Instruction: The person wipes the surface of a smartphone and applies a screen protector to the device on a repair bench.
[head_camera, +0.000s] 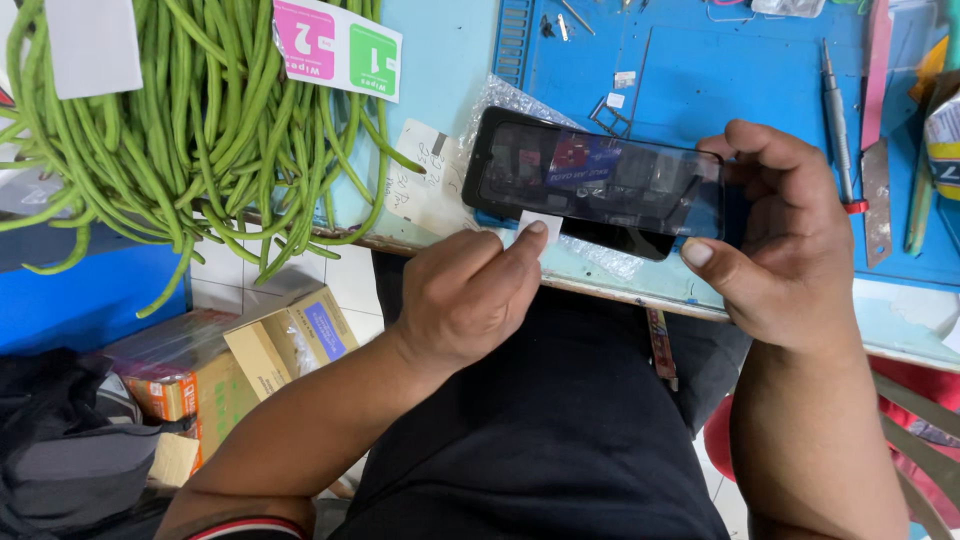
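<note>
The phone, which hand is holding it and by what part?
The right hand grips the phone by its right end; the left hand pinches a small white tab at its lower edge.

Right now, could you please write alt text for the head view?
Two bare hands hold a black smartphone over a blue work mat: the right hand grips its end, the left hand pinches a small white tab. Long green beans lie left.
</note>
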